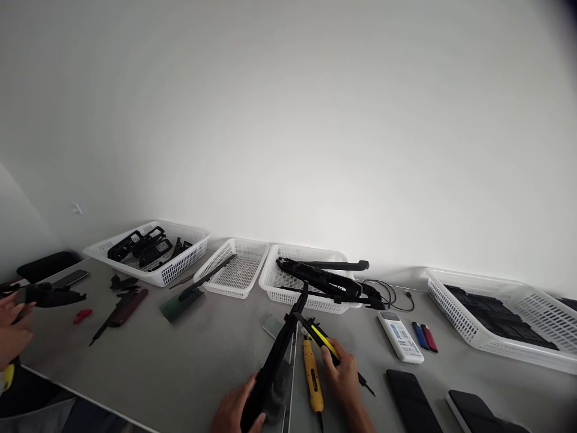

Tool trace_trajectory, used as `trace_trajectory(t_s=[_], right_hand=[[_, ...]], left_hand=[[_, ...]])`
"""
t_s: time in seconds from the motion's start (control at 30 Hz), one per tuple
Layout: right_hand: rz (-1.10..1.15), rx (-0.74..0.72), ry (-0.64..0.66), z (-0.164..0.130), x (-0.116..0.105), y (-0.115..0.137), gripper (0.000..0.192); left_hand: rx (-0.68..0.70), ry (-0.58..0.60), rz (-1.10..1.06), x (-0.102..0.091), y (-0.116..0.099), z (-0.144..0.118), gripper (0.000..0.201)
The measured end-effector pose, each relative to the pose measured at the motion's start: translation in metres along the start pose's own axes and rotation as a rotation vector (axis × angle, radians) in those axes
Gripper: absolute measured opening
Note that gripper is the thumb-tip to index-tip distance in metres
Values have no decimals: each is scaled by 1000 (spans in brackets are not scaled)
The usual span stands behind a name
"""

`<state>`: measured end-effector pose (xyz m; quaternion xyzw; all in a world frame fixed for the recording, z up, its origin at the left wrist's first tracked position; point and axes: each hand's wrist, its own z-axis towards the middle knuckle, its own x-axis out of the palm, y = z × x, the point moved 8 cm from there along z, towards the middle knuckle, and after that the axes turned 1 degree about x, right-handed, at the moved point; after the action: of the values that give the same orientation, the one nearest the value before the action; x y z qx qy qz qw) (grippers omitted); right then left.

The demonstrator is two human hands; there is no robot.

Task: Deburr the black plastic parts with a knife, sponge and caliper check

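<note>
My left hand (237, 404) is wrapped round the lower end of a long, narrow black plastic part (276, 350), which slants up and away over the table. In my right hand (345, 376) is a black caliper (325, 341) with a yellow scale, its jaw end at the upper part of the black piece. Whether the jaws touch it I cannot tell. Between my hands lies a yellow corded hand tool (312, 374). Just beyond, a white basket (311, 304) holds several similar long black parts (315, 278).
Further white baskets (234, 291) line the wall, one with black frames (148, 243), another with dark panels (496, 319). A white device (400, 337), two lighters (424, 337) and black phone-like slabs (412, 400) lie right. At far left, another person's hands (13, 331) hold a black part.
</note>
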<state>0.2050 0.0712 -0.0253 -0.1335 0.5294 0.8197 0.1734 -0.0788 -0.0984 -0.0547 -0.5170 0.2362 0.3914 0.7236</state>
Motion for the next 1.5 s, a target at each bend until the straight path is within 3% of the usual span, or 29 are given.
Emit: trace_trajectory(t_s=[0.17,0.43,0.83,1.0,1.13,1.3,1.5], right_hand=[[55,22,174,-2,14,2,49],[35,29,180,-4,17,9,49],[-2,29,79,-6,8,5,46],[4,7,136,-8,16,1,44],[-13,28,74,-6,10,-3,44],[-7,-26,137,-6,12,8,38],[-40,39,128,-1,15,3,42]], left_hand=[[16,-4,26,2,1,0,59],[10,11,4,1,2,1,58],[-50,3,-6,1,0,-1,57],[-84,24,-26,0,-2,0,56],[-80,6,-28,-1,-1,1,56],[-92,30,-31,5,5,0,57],[-54,26,-43,-1,-3,-2,55]])
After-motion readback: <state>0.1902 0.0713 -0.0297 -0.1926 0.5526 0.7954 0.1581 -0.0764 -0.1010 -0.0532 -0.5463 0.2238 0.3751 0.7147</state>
